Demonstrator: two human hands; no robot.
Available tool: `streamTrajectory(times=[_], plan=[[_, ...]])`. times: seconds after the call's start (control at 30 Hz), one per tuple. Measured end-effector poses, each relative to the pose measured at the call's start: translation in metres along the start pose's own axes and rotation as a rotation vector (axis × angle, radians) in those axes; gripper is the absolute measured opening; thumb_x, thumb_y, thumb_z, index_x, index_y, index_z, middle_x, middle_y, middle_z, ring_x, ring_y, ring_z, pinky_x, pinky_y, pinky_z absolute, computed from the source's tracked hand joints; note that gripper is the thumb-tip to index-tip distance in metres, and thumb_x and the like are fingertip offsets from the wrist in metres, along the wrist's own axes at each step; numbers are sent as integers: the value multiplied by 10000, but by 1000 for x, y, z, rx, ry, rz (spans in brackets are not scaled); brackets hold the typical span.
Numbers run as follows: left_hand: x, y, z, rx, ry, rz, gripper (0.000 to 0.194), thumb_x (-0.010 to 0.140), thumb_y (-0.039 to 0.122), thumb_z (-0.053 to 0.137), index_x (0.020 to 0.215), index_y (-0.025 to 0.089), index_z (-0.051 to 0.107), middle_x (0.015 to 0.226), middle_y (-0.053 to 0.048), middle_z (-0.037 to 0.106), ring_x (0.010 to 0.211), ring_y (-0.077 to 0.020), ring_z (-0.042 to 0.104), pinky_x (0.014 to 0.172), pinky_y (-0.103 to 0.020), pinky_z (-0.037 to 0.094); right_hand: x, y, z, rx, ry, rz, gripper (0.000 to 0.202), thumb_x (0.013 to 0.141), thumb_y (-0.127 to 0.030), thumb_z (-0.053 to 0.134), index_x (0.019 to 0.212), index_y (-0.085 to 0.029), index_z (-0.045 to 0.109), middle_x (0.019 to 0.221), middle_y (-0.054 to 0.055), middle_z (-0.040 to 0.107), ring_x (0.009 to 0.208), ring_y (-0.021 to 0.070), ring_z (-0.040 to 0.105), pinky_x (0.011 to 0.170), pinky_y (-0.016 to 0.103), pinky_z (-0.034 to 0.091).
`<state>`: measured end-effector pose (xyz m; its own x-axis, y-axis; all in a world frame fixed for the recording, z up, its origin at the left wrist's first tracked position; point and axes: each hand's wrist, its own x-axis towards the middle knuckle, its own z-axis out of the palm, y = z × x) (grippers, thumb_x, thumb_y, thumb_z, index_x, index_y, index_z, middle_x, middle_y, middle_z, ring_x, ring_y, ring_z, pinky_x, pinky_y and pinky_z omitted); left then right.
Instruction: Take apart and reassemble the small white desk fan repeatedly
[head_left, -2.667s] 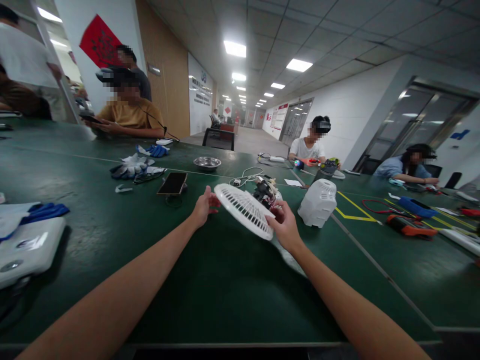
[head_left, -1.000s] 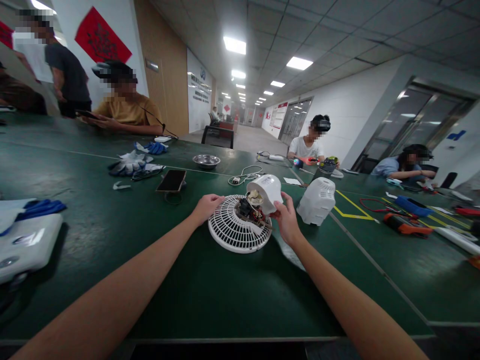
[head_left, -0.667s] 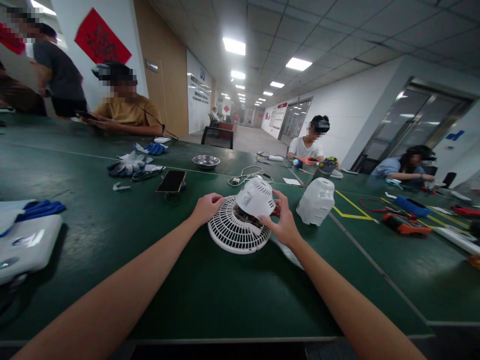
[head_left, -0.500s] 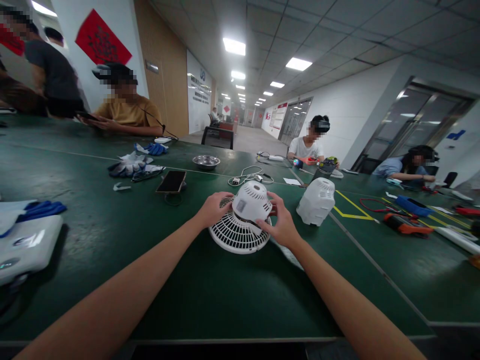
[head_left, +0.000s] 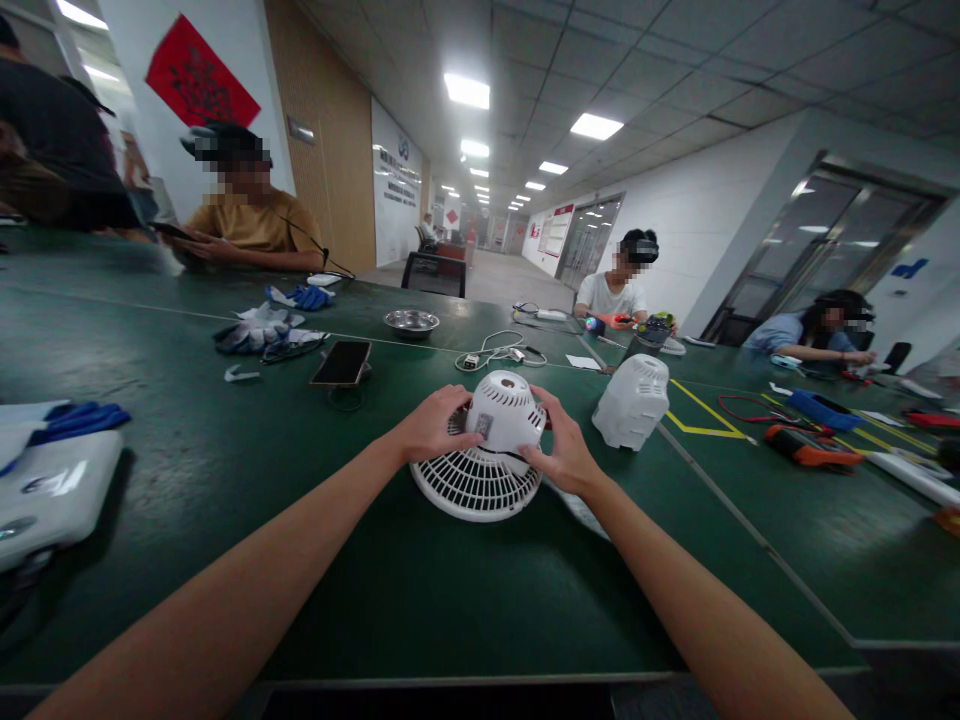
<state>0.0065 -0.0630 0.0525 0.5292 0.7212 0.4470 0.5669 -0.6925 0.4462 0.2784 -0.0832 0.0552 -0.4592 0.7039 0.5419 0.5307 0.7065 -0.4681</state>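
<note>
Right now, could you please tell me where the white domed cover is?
In the head view, the white domed cover is near the middle, over the white fan grille, with a white cable behind it and the white housing to its right.

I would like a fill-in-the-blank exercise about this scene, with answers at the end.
The bare left hand and bare right hand grip the ____-coloured dome-shaped plastic cover.
The angular white plastic housing stands nearer the ____ hand.
The shallow round metal bowl stands to the ____ of the looped white cable.
The flat tabletop around the round slatted plastic grille is coloured ____.

Missing words: white; right; left; green.
</note>
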Motion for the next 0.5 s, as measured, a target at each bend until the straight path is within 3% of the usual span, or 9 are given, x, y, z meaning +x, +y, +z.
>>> streamTrajectory(times=[0.23, 0.5], plan=[[-2, 6, 0, 9, -13, -35, 603, 768, 641, 614, 1163, 186, 639, 1146, -124, 586, 1032, -304, 522, 896, -453, 414, -1, -8, -4, -32, -58, 13, 822, 815, -454, 644, 1512, -258, 254, 1398, 102, 532, 1178, 323, 577, 972, 475, 480], [-4, 7, -1, 20, -15, -43, 645, 777, 659, 596, 1216, 187, 605, 1148, -123, 584, 1026, -303, 528, 892, -448, 411, -1, -9, -3, -9, -92, 53, 811, 827, -423, 644, 1519, -278, 246, 1401, 85, 540, 1142, 294, 608, 960, 455, 491]])
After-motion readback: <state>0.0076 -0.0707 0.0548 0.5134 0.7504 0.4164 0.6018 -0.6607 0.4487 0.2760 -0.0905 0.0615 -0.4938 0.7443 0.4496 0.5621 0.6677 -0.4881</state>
